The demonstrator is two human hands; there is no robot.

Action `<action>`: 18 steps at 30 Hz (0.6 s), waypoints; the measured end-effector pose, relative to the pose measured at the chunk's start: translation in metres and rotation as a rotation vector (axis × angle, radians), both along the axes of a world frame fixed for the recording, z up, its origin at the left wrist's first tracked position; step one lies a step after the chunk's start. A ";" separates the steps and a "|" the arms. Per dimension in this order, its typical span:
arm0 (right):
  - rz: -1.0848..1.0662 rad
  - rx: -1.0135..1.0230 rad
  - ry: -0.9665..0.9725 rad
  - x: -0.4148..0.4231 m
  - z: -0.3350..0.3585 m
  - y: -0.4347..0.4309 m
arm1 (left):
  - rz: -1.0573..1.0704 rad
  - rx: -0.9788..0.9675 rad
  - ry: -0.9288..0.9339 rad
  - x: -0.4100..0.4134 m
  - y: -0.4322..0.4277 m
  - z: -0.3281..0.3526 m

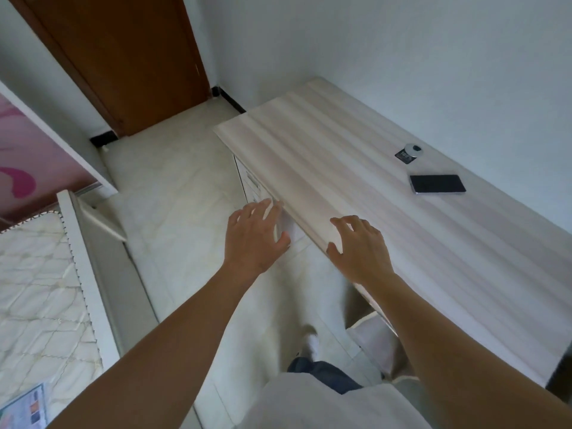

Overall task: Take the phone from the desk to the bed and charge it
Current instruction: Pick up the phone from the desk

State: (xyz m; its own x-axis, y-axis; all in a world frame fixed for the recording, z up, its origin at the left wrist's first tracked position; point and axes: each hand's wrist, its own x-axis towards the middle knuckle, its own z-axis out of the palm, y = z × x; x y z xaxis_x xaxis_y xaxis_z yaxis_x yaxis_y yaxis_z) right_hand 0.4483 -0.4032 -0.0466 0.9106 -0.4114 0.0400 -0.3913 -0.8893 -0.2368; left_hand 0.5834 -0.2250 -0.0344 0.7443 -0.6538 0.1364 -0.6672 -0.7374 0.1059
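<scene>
One slim black-screened phone (437, 184) lies flat and face up on the pale striped wooden desk (325, 168), towards its wall side, just beside a small round silver-and-black gadget (410, 151). Both bare hands are held out empty, fingers spread apart: the right hand (360, 249) over the desk's near edge, well apart from the phone, the left hand (253, 236) over the pale tiled floor (173, 187). The white quilted bed mattress (40, 292) sits at the left.

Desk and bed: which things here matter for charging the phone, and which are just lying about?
For the job:
- dark flat phone
- pale wooden desk
- white quilted mattress bed
- empty left hand and right hand

Lying about:
- small round silver-and-black item
- brown wooden door
</scene>
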 end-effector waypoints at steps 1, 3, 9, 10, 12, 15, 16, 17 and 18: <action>-0.002 0.010 0.005 0.013 -0.001 -0.010 | -0.002 -0.003 0.001 0.013 -0.012 0.000; -0.016 0.032 0.004 0.037 -0.003 -0.030 | -0.005 -0.001 0.007 0.036 -0.034 -0.001; -0.036 0.075 0.026 0.088 -0.007 -0.079 | -0.029 0.018 0.044 0.085 -0.082 -0.005; -0.042 0.081 0.026 0.095 -0.008 -0.086 | -0.033 0.017 0.047 0.093 -0.089 -0.005; -0.059 0.088 0.023 0.109 -0.010 -0.101 | -0.049 0.020 0.054 0.111 -0.105 -0.006; -0.106 0.099 0.015 0.125 -0.015 -0.120 | -0.098 0.033 0.066 0.135 -0.133 -0.009; -0.127 0.103 0.015 0.129 -0.017 -0.126 | -0.123 0.039 0.071 0.142 -0.143 -0.010; -0.149 0.104 0.014 0.133 -0.019 -0.132 | -0.151 0.043 0.077 0.150 -0.154 -0.012; -0.174 0.105 0.018 0.135 -0.022 -0.138 | -0.182 0.045 0.083 0.157 -0.165 -0.014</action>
